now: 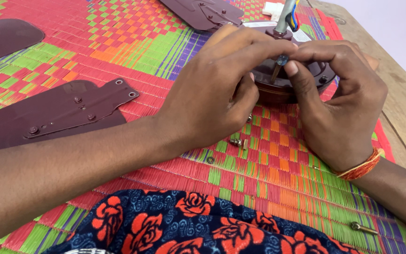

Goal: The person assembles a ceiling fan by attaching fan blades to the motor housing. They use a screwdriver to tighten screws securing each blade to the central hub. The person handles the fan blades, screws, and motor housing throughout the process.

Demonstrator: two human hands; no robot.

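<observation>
Centre right of frame: left hand (212,94) and right hand (339,99), fingers pinched shut, hold a small metal bolt (278,68) over the dark maroon fan motor housing (301,75); keep it upright while seating.

Three maroon metal fan blades (66,110). One maroon round fan motor housing (301,77). One woven multicoloured plastic mat (132,42). One brass-coloured loose bolt (363,228). Two hands (278,89).

Glossy metal motor hub (278,87), woven mat (132,42)
</observation>
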